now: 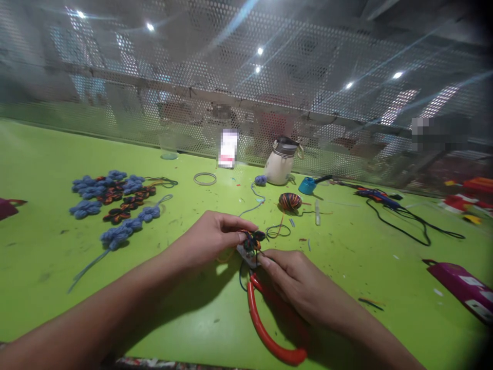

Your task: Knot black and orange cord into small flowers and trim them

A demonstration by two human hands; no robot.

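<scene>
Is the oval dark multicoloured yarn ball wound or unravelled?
Mostly wound: striped layers wrap the yarn ball; a loose orange strand leaves it.

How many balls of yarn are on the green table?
2. A blue ball sits just left of the flask; a striped ball lies beyond the right hand. Another could be hidden behind the flask.

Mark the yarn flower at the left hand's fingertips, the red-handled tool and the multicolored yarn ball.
Yarn flower point(252, 241): head view, near the middle of its dark petals.
Red-handled tool point(254, 313): head view, on its curved handle.
Multicolored yarn ball point(290, 201): head view, middle of its wound side.
</scene>
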